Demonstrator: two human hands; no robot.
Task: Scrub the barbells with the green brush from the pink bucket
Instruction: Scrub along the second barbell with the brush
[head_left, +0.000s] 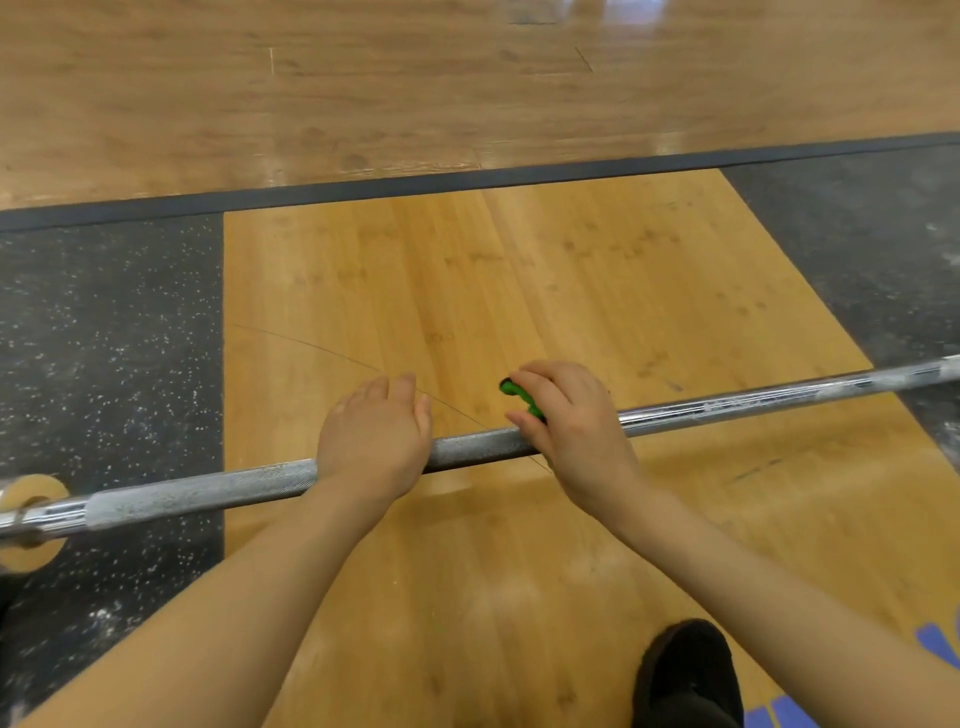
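- Your black shoe (685, 675) stands nearest, low right on the wooden platform (519, 291).
- Both your forearms reach forward to the barbell (208, 493), which crosses the view slantwise, its right end higher.
- Your left hand (376, 436) rests on the bar's knurled part, fingers straight and relaxed.
- Your right hand (571, 415) grips the green brush (522, 397), fingers curled, pressing it against the bar.
- Pink bucket not visible.

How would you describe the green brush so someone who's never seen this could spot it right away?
Find the long steel barbell crossing the wooden lifting platform. Near its middle, the right hand presses down on the bar. The green brush pokes out from under those fingers, the only bright green thing there.
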